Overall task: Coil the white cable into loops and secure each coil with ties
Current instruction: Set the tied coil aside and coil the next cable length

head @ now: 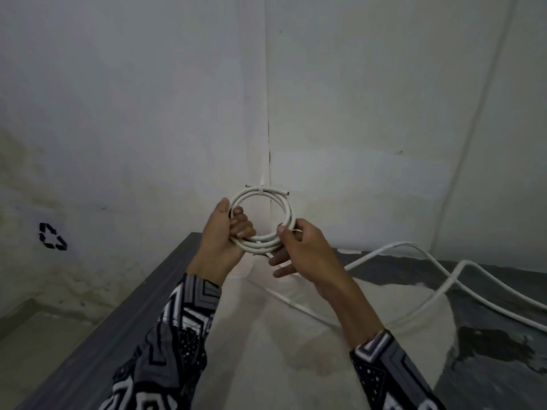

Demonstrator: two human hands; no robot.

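**Head view: coil held up in both hands**

Head camera shows a small round coil of white cable point(263, 220) raised before a pale wall corner. The left hand point(223, 238) grips the coil's left side, fingers curled through the loops. The right hand point(302, 250) pinches the lower right of the coil between thumb and forefinger, its other fingers extended. A thin white tie point(262, 189) seems to bind the top. Loose white cable point(444, 279) trails across the grey surface point(124, 315).
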